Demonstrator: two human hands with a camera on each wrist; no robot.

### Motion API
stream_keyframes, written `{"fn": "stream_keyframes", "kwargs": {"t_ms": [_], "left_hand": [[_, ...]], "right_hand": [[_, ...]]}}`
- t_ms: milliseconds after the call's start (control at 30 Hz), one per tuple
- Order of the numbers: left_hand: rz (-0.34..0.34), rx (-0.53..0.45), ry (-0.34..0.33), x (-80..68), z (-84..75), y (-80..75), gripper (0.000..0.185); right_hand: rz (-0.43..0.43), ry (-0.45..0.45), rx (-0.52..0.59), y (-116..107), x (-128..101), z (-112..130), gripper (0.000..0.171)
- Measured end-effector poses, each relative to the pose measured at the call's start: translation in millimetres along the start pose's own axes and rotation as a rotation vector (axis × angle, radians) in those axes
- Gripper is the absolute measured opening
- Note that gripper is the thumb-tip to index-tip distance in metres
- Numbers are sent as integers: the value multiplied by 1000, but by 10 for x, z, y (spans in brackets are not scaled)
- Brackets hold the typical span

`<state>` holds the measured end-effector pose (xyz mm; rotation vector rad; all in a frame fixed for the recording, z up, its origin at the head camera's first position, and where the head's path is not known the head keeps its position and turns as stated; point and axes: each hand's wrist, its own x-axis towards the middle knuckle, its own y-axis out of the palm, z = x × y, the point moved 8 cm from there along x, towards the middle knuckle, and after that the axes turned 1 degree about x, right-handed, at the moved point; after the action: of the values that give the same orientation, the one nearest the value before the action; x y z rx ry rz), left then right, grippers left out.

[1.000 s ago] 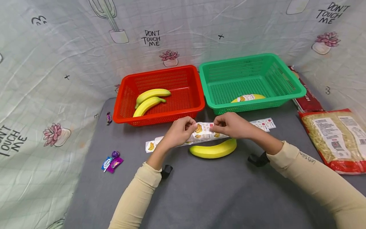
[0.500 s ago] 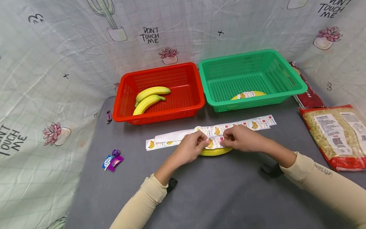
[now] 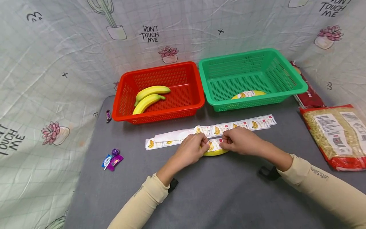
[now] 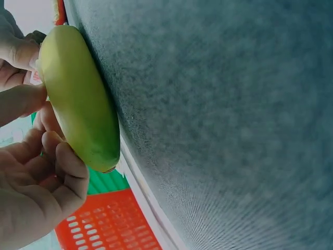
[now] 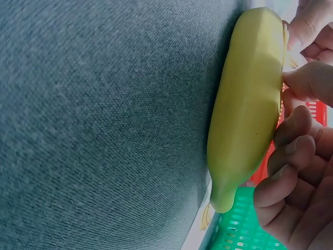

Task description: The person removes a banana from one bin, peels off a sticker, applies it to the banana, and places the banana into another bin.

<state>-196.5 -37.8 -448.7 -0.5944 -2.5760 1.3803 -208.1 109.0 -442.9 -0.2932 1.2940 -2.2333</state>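
Observation:
In the head view a yellow banana (image 3: 215,153) lies on the grey table, its ends partly hidden by the hands. A white label (image 3: 215,144) printed with bananas sits over its upper side. My left hand (image 3: 192,149) pinches the label's left end, and my right hand (image 3: 241,140) has its thumb and finger on the right end. The left wrist view shows the banana (image 4: 78,99) with curled fingers of the left hand (image 4: 36,182) along it. From the right wrist, the thumb and fingers of my right hand (image 5: 299,156) touch the far side of the banana (image 5: 242,104).
Behind the hands runs a strip of banana labels (image 3: 243,125) with its white backing (image 3: 171,136) folded over. A red basket (image 3: 160,117) holds two bananas; a green basket (image 3: 257,103) holds a labelled banana (image 3: 260,93). Candies (image 3: 115,161) lie left, a grain bag (image 3: 333,136) right.
Both hands have brought the label from above the strip forward and down onto the banana. The strip is uncovered behind them.

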Motion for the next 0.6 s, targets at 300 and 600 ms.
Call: {"fn": "stream_keyframes", "kwargs": {"t_ms": [300,600], "left_hand": [[-40,55,-26,-33,19,-7,17],[23,162,-33,-98,-21,83,16]], "right_hand": [[-8,6,10,8,2,-19,24],[-1,1,32,23,-2,-33,24]]}}
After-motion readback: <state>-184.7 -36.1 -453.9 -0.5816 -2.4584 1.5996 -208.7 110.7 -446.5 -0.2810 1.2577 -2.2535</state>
